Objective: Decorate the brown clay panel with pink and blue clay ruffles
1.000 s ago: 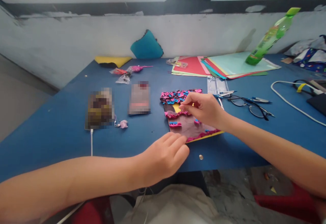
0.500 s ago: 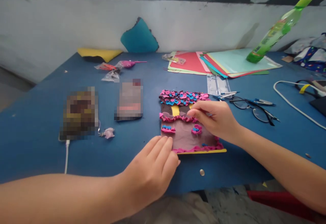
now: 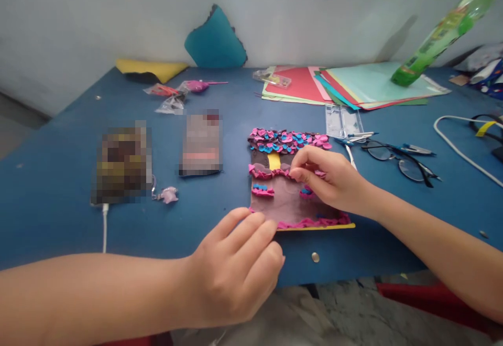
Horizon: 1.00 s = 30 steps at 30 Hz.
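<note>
A brown clay panel (image 3: 291, 204) with pink ruffles, blue and pink petals and a yellow strip lies on the blue table. My right hand (image 3: 330, 181) is over its right side, thumb and index finger pinched near the middle ruffle. Whatever sits between those fingertips is too small or hidden to make out. My left hand (image 3: 239, 267) is palm down at the panel's lower left corner, fingers loosely bent and slightly apart, thumb hidden. Behind my right hand a thin white stick (image 3: 350, 157) shows; I cannot tell if the hand touches it.
Eyeglasses (image 3: 396, 162) and a clear case (image 3: 343, 120) lie at right. Coloured sheets (image 3: 381, 81) and a leaning green bottle (image 3: 440, 34) are behind. Two blurred items, one like a phone (image 3: 123, 165) with a cable, lie left. A small disc (image 3: 315, 257) is near the front edge.
My left hand has loosened, its fingers lifting and parting slightly at the panel's corner. My right hand stays pinched, a little lower over the panel. The whole view has shifted slightly.
</note>
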Each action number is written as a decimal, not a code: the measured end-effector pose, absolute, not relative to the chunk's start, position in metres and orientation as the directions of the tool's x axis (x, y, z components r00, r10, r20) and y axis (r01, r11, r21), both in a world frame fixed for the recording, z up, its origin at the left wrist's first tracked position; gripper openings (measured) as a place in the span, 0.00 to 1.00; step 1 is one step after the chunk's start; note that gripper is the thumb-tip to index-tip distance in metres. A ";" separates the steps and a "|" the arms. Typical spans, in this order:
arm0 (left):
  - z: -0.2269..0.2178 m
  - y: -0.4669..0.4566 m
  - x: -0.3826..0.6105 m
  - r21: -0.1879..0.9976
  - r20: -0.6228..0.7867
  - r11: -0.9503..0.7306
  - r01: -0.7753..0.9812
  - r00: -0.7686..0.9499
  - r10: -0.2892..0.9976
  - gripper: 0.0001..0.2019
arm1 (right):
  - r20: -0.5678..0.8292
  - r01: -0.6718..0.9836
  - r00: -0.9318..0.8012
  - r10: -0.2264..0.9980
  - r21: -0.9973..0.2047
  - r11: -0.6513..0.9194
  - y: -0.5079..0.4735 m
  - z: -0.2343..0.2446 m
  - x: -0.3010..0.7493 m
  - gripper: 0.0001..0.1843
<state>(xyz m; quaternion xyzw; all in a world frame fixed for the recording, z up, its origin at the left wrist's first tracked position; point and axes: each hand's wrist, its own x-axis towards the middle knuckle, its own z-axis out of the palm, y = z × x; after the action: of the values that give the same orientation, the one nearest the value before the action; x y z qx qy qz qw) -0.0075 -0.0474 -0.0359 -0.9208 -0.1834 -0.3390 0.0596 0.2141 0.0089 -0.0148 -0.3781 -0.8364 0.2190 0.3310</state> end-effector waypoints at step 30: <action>-0.051 -0.078 -0.014 -0.338 0.559 -0.896 0.287 0.827 0.054 0.13 | 0.067 0.439 -0.793 0.605 -0.626 0.645 -0.019 -0.004 0.197 0.08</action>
<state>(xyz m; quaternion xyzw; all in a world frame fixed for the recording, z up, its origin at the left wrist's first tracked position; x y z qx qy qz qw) -0.0140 -0.0784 -0.0506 -0.9329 -0.0911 -0.2792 0.2086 0.1966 -0.0191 -0.0043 -0.2911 -0.8965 0.3048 0.1366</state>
